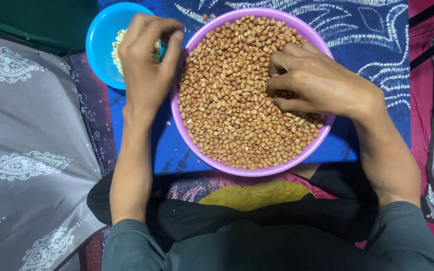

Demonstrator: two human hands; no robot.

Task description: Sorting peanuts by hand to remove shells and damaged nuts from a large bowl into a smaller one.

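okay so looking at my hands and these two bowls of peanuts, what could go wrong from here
1. The purple bowl is heaped with brown peanuts; your right hand digging in them could push some over the rim.
2. Your left hand hovers over the blue bowl, which is small, so pale peeled nuts may miss it.
3. Bits already lie on the blue cloth; more could scatter.

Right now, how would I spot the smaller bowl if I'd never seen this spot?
Find the big purple bowl heaped with brown peanuts. Just beyond its upper left rim, under the left hand, sits the blue bowl: smaller, bright blue, holding pale skinned nuts.
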